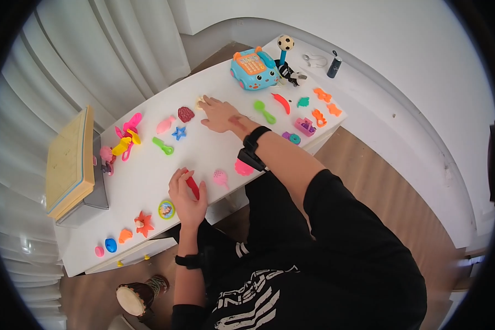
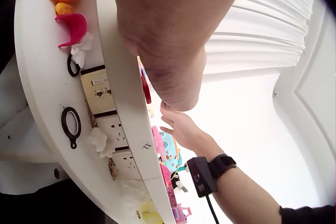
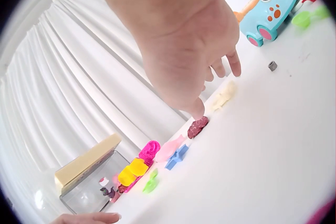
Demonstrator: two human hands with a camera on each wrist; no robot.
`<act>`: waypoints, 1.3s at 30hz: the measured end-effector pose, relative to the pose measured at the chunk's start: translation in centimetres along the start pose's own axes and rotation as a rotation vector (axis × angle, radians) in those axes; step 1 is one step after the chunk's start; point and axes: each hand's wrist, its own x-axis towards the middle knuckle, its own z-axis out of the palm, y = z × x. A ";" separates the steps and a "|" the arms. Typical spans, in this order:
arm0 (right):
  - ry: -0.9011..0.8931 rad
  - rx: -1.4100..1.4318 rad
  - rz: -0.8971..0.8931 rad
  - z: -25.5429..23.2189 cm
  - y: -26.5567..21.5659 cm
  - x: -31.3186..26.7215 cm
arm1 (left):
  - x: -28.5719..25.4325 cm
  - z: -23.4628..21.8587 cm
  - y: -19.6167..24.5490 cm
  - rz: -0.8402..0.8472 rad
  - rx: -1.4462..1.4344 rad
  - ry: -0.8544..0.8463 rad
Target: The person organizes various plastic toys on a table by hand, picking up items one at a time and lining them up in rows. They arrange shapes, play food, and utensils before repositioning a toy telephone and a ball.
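Observation:
My left hand [image 1: 187,199] is at the front edge of the white table, its fingers and thumb around a long red piece [image 1: 192,186]. In the left wrist view that hand [image 2: 170,66] hides most of the red piece [image 2: 146,88]. Farther back, my right hand [image 1: 220,115] reaches over the table, fingers spread by a cream-coloured piece [image 1: 200,103]. Seen from the right wrist, the hand [image 3: 194,61] hangs above and beside the cream piece [image 3: 224,96], holding nothing; its thumb is close to a dark red piece [image 3: 198,127].
A blue toy phone [image 1: 254,70] and a football toy [image 1: 285,44] stand at the back right. At the left is a yellow-topped box [image 1: 71,159]. Around the hands lie a blue star [image 1: 179,132], green spoon [image 1: 264,111], pink pieces and several other toys. A drum [image 1: 132,298] stands on the floor.

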 end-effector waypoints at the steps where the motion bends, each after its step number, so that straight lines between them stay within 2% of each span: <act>1: -0.070 -0.001 0.028 0.0 -0.3 0.6 | 0.0 0.0 -0.1 -0.006 -0.003 0.002; 2: -0.141 -0.001 0.055 0.1 -0.5 1.0 | -0.1 -0.1 -0.2 0.000 0.005 0.002; 6: -0.205 -0.017 0.060 0.8 -0.5 0.3 | 0.1 -0.1 -0.1 -0.024 -0.021 0.013; 8: -0.262 -0.003 0.042 0.8 -1.0 -1.3 | -0.1 0.0 -0.1 -0.007 -0.004 0.018; 11: -0.248 -0.055 -0.017 0.3 -1.1 -5.6 | -0.1 -0.1 -0.1 -0.009 -0.018 0.009; 15: -0.235 -0.070 -0.058 -1.5 1.4 -10.7 | 0.0 -0.2 0.0 0.003 -0.039 0.009; 18: -0.307 -0.033 0.002 -3.7 4.8 -11.7 | 0.0 -0.1 -0.2 0.023 -0.034 0.019; 21: -0.308 0.000 0.072 -4.5 6.7 -12.1 | -0.2 0.1 -0.4 0.014 -0.049 0.022; 24: -0.281 0.033 0.046 -4.8 6.4 -11.7 | -0.1 0.0 -0.4 0.006 -0.049 0.035; 27: -0.273 0.044 0.098 -4.8 5.8 -11.7 | -0.1 0.0 -0.5 -0.007 -0.054 0.040; 29: -0.175 -0.021 0.027 -3.6 6.7 -11.6 | -0.2 0.0 -0.4 -0.009 -0.056 0.042; 36: -0.129 -0.003 -0.039 -3.6 7.1 -11.3 | -0.1 0.1 -0.5 -0.006 -0.045 0.038; 39: -0.058 0.034 0.000 -4.3 6.0 -10.8 | -0.2 0.0 -0.5 -0.010 -0.043 0.039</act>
